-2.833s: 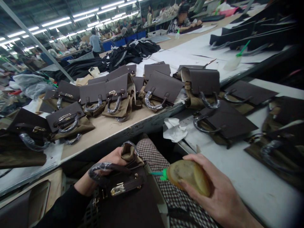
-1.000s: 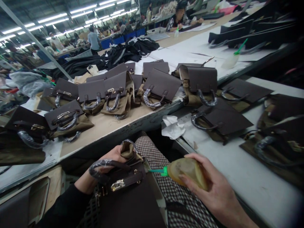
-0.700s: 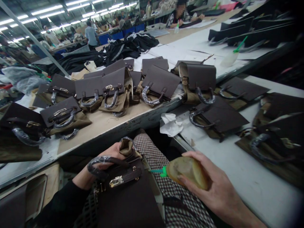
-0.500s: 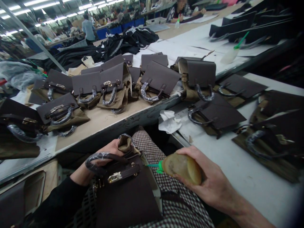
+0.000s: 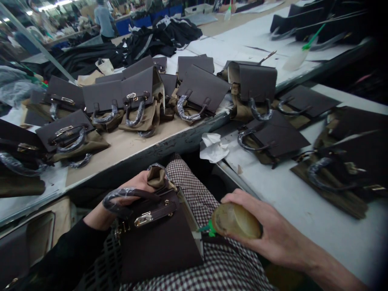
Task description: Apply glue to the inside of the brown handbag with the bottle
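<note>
A dark brown handbag [image 5: 160, 242] with a gold clasp and a plastic-wrapped handle rests on my lap, over checkered cloth. My left hand [image 5: 138, 184] is closed on its far end, beside the folded olive lining [image 5: 157, 177]; part of the fingers is hidden behind the bag. In my right hand [image 5: 257, 226] is a yellowish squeeze bottle [image 5: 236, 220] lying on its side, with the fingers wrapped round it. Its green nozzle [image 5: 209, 229] points left, the tip at the pale right edge of the bag.
Several similar bags stand along the bench [image 5: 121, 161] ahead and on the white table [image 5: 273, 182] at right. Crumpled white paper [image 5: 214, 147] lies at the table corner. Another glue-like bottle [image 5: 296, 58] sits farther back. A person in blue [image 5: 104, 20] is in the background.
The bottle in my right hand has moved down along the bag's right edge, toward me. The camera view has tilted slightly downward. My left hand keeps its hold.
</note>
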The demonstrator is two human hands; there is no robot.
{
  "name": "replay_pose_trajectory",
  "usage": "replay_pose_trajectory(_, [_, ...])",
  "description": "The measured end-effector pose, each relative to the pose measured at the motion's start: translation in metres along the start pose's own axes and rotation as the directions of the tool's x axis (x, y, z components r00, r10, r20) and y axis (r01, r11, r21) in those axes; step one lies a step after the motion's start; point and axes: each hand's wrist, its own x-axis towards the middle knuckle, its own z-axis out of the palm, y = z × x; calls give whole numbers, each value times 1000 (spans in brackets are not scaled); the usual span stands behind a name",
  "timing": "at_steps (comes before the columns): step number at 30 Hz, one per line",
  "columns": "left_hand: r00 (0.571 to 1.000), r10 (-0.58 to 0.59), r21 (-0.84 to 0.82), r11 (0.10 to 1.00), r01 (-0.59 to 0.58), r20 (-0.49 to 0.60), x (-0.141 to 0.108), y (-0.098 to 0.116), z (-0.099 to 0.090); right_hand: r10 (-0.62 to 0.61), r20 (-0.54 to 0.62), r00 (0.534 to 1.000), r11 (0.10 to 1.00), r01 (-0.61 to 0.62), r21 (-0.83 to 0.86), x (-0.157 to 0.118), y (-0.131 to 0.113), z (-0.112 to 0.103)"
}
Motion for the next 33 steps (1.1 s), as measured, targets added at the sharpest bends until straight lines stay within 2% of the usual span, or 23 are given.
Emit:
replay_pose_trajectory(3, [1000, 4, 9, 1000, -4, -9, -2, 1, 1, -49, -125, 991, 999, 48, -11, -2, 4, 2])
replay_pose_trajectory(5, [1000, 13, 29, 1000, -12, -20, -4, 3, 3, -55, -119, 991, 998, 56, 5, -3, 4, 3])
replay_pose_trajectory(9, [1000, 20, 71, 997, -19, -11, -9, 15, 7, 20, -11, 1000, 999, -19, 41, -3, 3, 3])
replay_pose_trajectory(12, [998, 60, 124, 991, -55, -34, -16, 34, 9, 109, -140, 984, 993, -100, 68, -4, 11, 3])
replay_pose_trajectory(14, [990, 99, 222, 972, -74, -105, -23, 46, 10, 257, -232, 938, 960, -221, 170, -5, 19, 3])
replay_pose_trajectory(17, [965, 216, 441, 888, -131, -148, -33, 57, 16, 451, -340, 825, 877, -338, 341, -7, 30, 1])
replay_pose_trajectory(19, [958, 267, 550, 818, -168, -103, -38, 55, 22, 499, -403, 767, 853, -353, 384, -9, 35, 1])
replay_pose_trajectory(21, [963, 258, 614, 773, -160, -73, -41, 46, 29, 516, -423, 745, 847, -369, 384, -11, 39, 2])
replay_pose_trajectory(23, [966, 248, 651, 745, -145, -68, -44, 35, 36, 497, -419, 759, 862, -380, 334, -11, 42, 6])
replay_pose_trajectory(26, [963, 262, 676, 721, -149, -66, -49, 21, 44, 394, -405, 826, 919, -352, 177, -4, 45, 13])
replay_pose_trajectory(29, [958, 279, 686, 710, -159, -66, -55, 17, 50, 256, -407, 877, 963, -266, 31, 10, 46, 20])
replay_pose_trajectory(33, [951, 307, 691, 697, -191, -46, -60, 15, 55, 139, -401, 905, 983, -176, -56, 27, 51, 25])
